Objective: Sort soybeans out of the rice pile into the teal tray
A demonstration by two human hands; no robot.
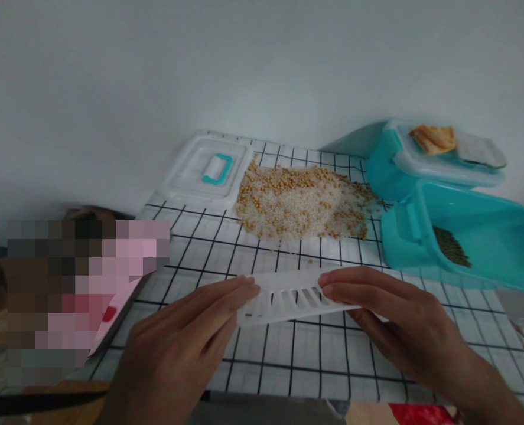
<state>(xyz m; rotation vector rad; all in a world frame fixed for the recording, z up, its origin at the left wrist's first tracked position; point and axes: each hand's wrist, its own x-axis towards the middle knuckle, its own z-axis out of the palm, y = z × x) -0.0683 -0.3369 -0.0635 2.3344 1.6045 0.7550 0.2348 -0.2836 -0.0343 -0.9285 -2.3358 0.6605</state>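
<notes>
While a white slotted piece (288, 280) is held over the front of the checked cloth (262, 354), the left hand (177, 342) and right hand (403, 319) grip its opposite ends, fingers slightly bent and closed on it. Beyond lie mixed grains (301, 203), between a pale lid (188, 171) and teal bins (399, 239).

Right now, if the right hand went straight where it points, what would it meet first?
Past the white slotted piece it holds, the right hand would probably meet the left hand first; depth is unclear.
</notes>
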